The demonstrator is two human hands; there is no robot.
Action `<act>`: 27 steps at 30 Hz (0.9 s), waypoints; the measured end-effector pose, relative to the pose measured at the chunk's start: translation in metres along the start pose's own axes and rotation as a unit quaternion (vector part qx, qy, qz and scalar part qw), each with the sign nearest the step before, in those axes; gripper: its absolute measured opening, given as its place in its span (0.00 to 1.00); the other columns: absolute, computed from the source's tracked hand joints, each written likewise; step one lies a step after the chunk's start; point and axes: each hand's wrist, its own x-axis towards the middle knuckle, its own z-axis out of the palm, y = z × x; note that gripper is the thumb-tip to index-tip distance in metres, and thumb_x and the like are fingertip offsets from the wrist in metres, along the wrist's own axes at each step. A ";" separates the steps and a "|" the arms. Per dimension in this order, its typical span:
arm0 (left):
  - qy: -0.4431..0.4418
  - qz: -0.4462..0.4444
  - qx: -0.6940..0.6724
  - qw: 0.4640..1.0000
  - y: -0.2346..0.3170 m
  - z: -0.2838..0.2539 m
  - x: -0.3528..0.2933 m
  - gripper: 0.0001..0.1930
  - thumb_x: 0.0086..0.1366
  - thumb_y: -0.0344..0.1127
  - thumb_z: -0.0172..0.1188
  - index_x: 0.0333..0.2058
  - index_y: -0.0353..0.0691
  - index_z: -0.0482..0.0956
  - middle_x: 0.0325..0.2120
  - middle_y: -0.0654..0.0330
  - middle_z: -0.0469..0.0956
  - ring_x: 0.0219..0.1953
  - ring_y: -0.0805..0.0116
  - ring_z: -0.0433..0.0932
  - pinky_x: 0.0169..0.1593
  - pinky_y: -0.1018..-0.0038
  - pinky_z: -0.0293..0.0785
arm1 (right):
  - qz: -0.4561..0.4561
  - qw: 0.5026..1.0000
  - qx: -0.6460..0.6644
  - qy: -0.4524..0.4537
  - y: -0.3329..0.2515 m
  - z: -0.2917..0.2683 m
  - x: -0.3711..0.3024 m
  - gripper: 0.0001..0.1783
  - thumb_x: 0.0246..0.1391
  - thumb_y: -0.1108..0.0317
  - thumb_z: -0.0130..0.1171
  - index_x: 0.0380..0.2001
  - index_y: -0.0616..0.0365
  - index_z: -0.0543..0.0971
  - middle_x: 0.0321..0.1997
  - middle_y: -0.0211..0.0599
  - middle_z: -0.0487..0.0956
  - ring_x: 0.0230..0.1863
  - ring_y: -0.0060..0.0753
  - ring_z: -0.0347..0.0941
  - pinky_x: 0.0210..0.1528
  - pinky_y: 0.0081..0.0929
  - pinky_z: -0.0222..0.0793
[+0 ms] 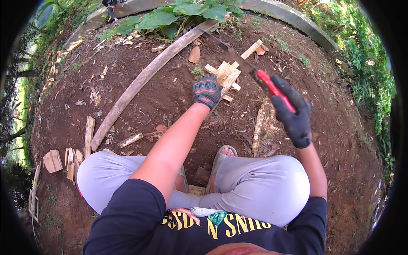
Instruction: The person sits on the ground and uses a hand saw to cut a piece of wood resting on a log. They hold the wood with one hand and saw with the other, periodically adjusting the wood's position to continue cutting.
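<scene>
Grasping red-handled long blade (264,80) in gloved right hand (295,117); resting gloved left hand (207,90) against split wood (229,77) on brown soil (148,100); cannot tell whether clenched or loose.

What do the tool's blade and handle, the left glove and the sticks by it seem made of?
Blade: probably steel, thin, dull, darkly stained. Handle: likely plastic, glossy red with highlights. Left glove: matte black, probably fabric; shinier knuckle guard suggests hard plastic. Sticks: bare wood, pale split faces.

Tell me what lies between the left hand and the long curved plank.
The head view shows brown soil and a small pale wood chip between the left hand and the plank.
</scene>
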 end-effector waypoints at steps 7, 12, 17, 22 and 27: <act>-0.033 -0.049 0.017 0.998 0.019 -0.009 0.020 0.24 0.67 0.55 0.68 0.49 0.41 0.89 0.50 0.46 0.88 0.53 0.46 0.87 0.58 0.52 0.83 | -0.096 0.995 0.031 -0.011 0.085 0.094 0.039 0.27 0.69 0.60 0.68 0.68 0.49 0.83 0.64 0.48 0.87 0.64 0.48 0.86 0.66 0.42 0.79; 0.005 -0.052 0.027 0.998 0.028 -0.013 0.017 0.22 0.66 0.53 0.69 0.48 0.40 0.88 0.47 0.47 0.89 0.50 0.46 0.88 0.57 0.52 0.83 | -0.121 0.991 0.049 0.008 0.107 0.109 0.056 0.26 0.69 0.62 0.68 0.68 0.50 0.83 0.63 0.50 0.87 0.65 0.51 0.85 0.67 0.42 0.78; -0.076 -0.085 0.030 0.993 0.031 -0.019 0.025 0.28 0.69 0.55 0.67 0.57 0.39 0.86 0.53 0.45 0.87 0.55 0.44 0.87 0.58 0.50 0.83 | -0.091 0.994 0.052 -0.041 0.122 0.096 0.040 0.26 0.68 0.63 0.69 0.68 0.49 0.83 0.65 0.49 0.86 0.65 0.51 0.85 0.66 0.42 0.79; -0.064 -0.093 0.044 0.993 0.029 -0.015 0.025 0.25 0.67 0.54 0.69 0.51 0.39 0.88 0.48 0.45 0.89 0.50 0.46 0.88 0.56 0.52 0.84 | -0.048 0.996 0.002 -0.080 0.133 0.055 -0.017 0.28 0.65 0.67 0.70 0.68 0.48 0.83 0.65 0.48 0.87 0.62 0.51 0.86 0.63 0.43 0.81; -0.038 -0.069 0.033 0.996 0.025 -0.004 0.025 0.23 0.67 0.53 0.69 0.47 0.37 0.89 0.45 0.43 0.88 0.48 0.45 0.88 0.53 0.51 0.84 | 0.016 0.995 -0.025 -0.100 0.147 -0.001 -0.085 0.29 0.65 0.66 0.70 0.69 0.46 0.82 0.63 0.47 0.87 0.59 0.53 0.88 0.61 0.44 0.82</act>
